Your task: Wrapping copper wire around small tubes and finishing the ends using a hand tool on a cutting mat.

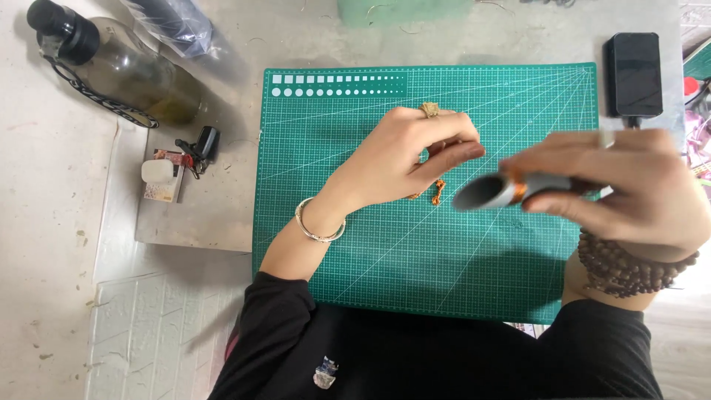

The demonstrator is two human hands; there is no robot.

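Observation:
My left hand (404,152) hovers over the green cutting mat (385,244), fingers curled and pinched on a small golden-brown piece (437,190) that hangs below them. A ring sits on one finger and a silver bangle on the wrist. My right hand (629,189) is to the right, blurred by motion, gripping a grey tube-shaped tool with an orange band (503,190); its open end points left toward the small piece. A dark bead bracelet wraps the right wrist.
A dark glass bottle (126,70) with a black cap lies at the top left. A small white bottle (158,170) and black keys (200,144) rest on a grey slab. A black phone (635,72) lies at the top right, beside the mat.

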